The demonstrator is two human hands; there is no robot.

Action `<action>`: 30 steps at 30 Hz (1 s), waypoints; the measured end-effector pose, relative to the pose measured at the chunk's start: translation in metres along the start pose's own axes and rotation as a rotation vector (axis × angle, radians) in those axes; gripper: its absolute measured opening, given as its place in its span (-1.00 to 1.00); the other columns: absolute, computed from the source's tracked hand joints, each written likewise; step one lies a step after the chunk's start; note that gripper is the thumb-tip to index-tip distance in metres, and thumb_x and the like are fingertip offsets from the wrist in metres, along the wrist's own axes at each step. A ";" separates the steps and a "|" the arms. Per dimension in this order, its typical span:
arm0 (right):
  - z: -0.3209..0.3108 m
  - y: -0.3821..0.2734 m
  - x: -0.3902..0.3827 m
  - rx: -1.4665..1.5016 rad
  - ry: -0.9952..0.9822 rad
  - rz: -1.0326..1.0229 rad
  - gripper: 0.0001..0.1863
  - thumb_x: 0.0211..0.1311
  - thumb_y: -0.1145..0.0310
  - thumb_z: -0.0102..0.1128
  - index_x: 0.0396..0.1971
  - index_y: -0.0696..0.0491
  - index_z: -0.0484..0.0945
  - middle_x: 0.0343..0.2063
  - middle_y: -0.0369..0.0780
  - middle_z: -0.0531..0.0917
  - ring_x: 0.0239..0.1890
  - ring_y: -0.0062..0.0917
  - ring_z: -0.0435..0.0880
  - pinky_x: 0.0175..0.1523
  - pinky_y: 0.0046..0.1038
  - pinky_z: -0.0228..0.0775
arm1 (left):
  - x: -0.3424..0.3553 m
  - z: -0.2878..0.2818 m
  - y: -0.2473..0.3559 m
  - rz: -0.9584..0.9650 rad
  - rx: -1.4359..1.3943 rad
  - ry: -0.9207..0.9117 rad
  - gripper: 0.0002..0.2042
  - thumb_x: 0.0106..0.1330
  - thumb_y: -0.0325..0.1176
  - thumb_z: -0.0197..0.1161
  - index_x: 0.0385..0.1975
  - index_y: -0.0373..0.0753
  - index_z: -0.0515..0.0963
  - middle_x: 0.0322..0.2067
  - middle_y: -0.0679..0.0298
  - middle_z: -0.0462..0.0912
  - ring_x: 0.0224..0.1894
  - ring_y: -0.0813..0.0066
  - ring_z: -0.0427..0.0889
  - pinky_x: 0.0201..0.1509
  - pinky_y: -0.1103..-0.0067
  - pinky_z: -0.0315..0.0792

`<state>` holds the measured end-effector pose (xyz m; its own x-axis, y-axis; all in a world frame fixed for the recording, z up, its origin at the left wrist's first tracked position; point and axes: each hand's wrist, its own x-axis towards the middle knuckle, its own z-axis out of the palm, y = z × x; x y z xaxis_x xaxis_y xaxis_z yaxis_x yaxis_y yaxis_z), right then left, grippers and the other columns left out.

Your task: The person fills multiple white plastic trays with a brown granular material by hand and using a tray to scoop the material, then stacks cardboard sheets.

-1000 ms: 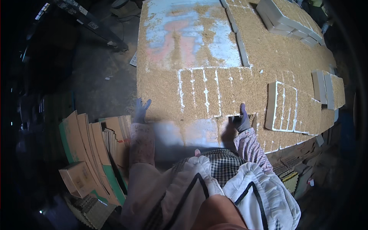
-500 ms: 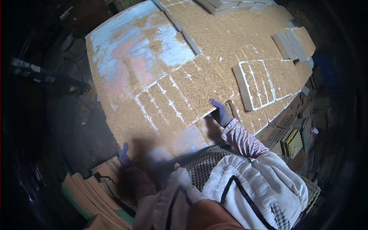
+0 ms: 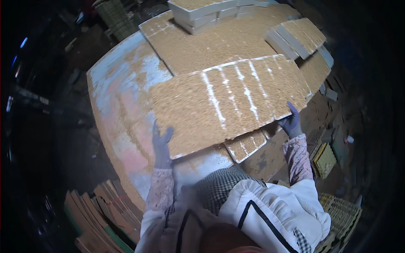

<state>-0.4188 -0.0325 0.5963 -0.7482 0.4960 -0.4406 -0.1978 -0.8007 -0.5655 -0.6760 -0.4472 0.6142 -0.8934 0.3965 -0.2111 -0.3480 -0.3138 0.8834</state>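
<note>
Both gloved hands are on a long white-rimmed tray filled level with brown grains, with rows of white ridges showing through. My left hand is closed on its left end, thumb over the top. At the near right edge my right hand grips the rim, thumb up and fingers hidden underneath. The tray looks slightly raised and blurred by motion. Below its near edge, part of another grain-filled tray shows on the table.
Stacked white trays stand at the table's far side, with more leaning trays at the far right. Flattened cardboard is piled at lower left. A yellowish crate sits at lower right. Grains are scattered over the blue and pink tabletop.
My left hand has come from beside the table's left edge onto the tray's left end. The tray and my right hand have moved to the right.
</note>
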 end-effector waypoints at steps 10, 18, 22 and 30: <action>-0.175 -0.190 0.078 -0.420 0.124 0.372 -0.34 0.15 -0.06 0.23 0.09 0.15 0.44 -0.19 -0.14 0.66 -0.22 -0.29 0.65 -0.05 -0.43 0.51 | 0.066 0.184 -0.101 -0.025 0.679 0.002 -0.25 0.27 -0.03 0.16 0.39 -0.15 0.00 0.34 -0.08 0.08 0.37 -0.02 0.11 0.40 0.14 -0.01; -0.045 -0.107 0.005 -1.386 0.449 -1.159 -0.51 0.36 0.21 0.07 0.11 0.28 0.38 0.00 -0.04 0.54 0.04 -0.36 0.52 0.12 -0.37 0.41 | -0.091 -0.072 -0.127 -0.115 1.537 0.901 -0.22 0.21 0.18 0.09 0.31 -0.25 0.15 0.28 -0.09 0.17 0.33 -0.01 0.13 0.36 0.16 0.00; 0.087 0.081 -0.045 -1.189 -0.526 -0.318 -0.62 0.33 0.44 -0.02 0.12 0.22 0.41 0.05 -0.07 0.52 0.08 -0.37 0.51 0.21 -0.42 0.31 | -0.199 -0.214 -0.139 -0.486 1.484 1.474 -0.11 0.12 0.20 0.20 0.32 -0.32 0.10 0.26 -0.19 0.19 0.31 -0.13 0.15 0.36 0.15 0.02; 0.137 0.405 -0.050 -1.219 -2.115 -0.152 -0.47 0.12 0.23 0.18 0.13 0.02 0.42 0.13 -0.10 0.44 0.23 -0.18 0.33 0.33 -0.20 0.14 | -0.225 -0.289 -0.160 -0.231 1.642 1.489 -0.17 0.05 0.05 0.36 0.21 -0.38 0.24 0.14 -0.15 0.36 0.22 -0.06 0.32 0.29 0.24 0.20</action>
<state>-0.5485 -0.4273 0.4845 -0.2822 -0.9457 0.1611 -0.5674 0.0291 -0.8229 -0.5014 -0.7357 0.3999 -0.6681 -0.6810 0.2998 -0.6855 0.7201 0.1080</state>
